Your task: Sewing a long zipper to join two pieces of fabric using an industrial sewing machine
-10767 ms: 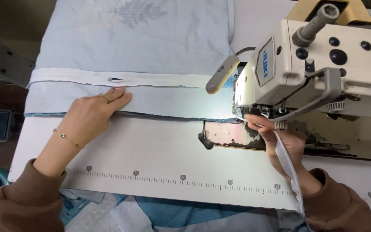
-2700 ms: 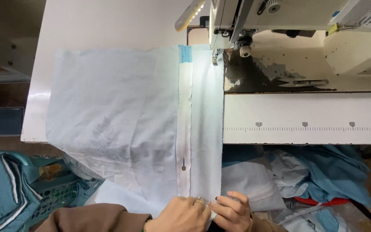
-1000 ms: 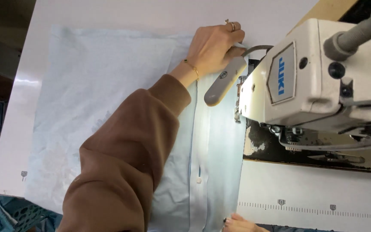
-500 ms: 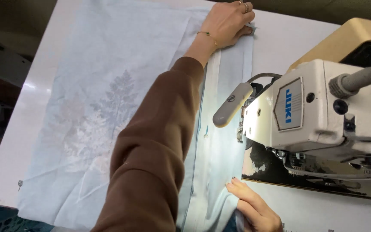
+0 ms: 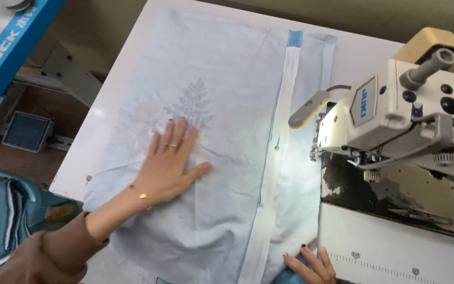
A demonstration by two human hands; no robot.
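The pale blue garment panel [image 5: 227, 105] lies under the left hand [image 5: 172, 163], fingers spread flat; earlier it reached the top edge. The right hand [image 5: 308, 265], open, touches the lower hem.

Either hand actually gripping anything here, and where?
No grip visible. Left hand lies flat, palm down, on the pale blue fabric beside its leaf print. Right hand touches the fabric's lower edge with its fingertips.

Pale blue fabric [image 5: 227, 105], flat on table
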